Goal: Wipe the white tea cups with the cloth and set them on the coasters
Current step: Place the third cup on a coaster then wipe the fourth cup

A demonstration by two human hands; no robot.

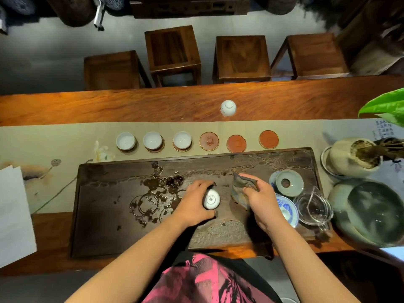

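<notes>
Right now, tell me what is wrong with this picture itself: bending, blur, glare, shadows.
Head view: the wide lens bows the table edge and splays the stools outward; the corners go dark and smeared; warm glare sits on the wood near the far cup; the right hand with the cloth casts a shadow on the tray; the cup in the left hand stays sharp.
</notes>
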